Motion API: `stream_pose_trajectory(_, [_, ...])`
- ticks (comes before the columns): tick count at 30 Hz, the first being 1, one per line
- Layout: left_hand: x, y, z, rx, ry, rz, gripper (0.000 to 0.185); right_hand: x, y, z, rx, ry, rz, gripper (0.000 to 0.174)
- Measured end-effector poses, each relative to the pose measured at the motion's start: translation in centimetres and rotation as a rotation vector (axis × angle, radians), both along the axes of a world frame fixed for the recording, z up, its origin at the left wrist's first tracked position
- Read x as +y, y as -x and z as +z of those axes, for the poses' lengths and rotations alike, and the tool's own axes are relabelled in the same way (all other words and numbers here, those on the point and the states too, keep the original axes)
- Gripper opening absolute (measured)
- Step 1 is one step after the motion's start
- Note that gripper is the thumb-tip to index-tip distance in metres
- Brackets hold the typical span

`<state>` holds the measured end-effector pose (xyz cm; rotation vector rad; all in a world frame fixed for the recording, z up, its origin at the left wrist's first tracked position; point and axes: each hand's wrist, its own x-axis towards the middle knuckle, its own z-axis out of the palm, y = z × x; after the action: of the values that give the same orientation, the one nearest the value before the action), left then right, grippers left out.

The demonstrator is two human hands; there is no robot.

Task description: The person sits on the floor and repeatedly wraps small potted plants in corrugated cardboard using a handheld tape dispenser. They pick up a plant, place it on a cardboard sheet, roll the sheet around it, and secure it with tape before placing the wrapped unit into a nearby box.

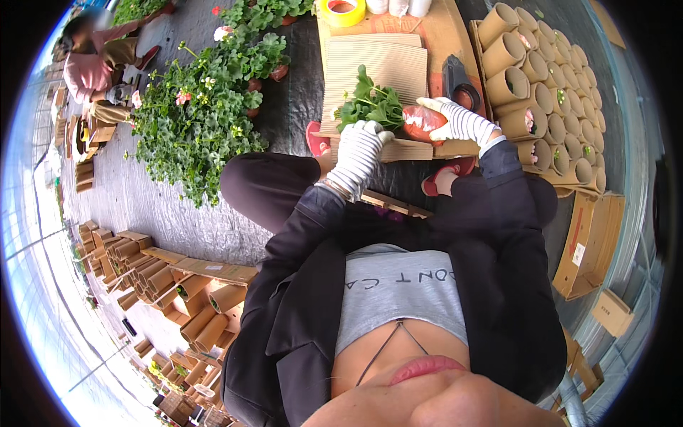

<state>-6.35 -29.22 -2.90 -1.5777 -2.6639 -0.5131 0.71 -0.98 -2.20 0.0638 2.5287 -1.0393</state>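
A potted geranium [376, 104] lies on its side on a stack of ribbed corrugated cardboard sheets [376, 58], its leaves pointing left. My right hand [459, 120], in a striped white glove, grips its reddish pot [421, 123], which looks wrapped in clear plastic. In a matching glove, my left hand [360, 149] curls over the raised near edge of a corrugated sheet [408, 150], just below the leaves. Its fingertips are partly hidden by the fold of the hand. A dark tape dispenser [459, 82] lies beyond my right hand.
Clear yellowish tape [342, 12] and white rolls [397, 6] sit on the far end of the cardboard box surface [448, 32]. Upright cardboard tubes [539, 96], some holding plants, crowd the right. Flowering geraniums [203, 117] stand at left. Another person [90, 69] sits farther off.
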Motion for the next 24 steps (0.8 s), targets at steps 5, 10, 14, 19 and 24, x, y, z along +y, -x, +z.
stream_pose_trajectory(5, [1.2, 1.5, 0.8, -0.129, -0.146, 0.023, 0.011, -1.9, -1.7, 1.6, 0.086, -0.322, 0.042, 0.098])
stream_pose_trajectory(10, [1.4, 1.5, 1.9, -0.088, -0.111, 0.043, 0.011, -2.9, -1.3, 3.0, 0.084, -0.262, 0.051, 0.100])
stream_pose_trajectory(14, [1.8, 1.1, 1.7, -0.142, -0.025, 0.129, 0.011, -3.3, -1.4, 3.4, -0.014, -0.281, 0.068, 0.108])
stream_pose_trajectory(19, [2.0, 0.7, 2.8, -0.141, -0.041, 0.129, 0.012, -3.8, -1.4, 2.8, 0.095, -0.279, -0.028, 0.099])
stream_pose_trajectory(24, [3.5, -1.0, 5.5, -0.146, -0.209, -0.173, 0.057, -2.3, 1.3, 0.1, -0.020, -0.255, 0.003, 0.067])
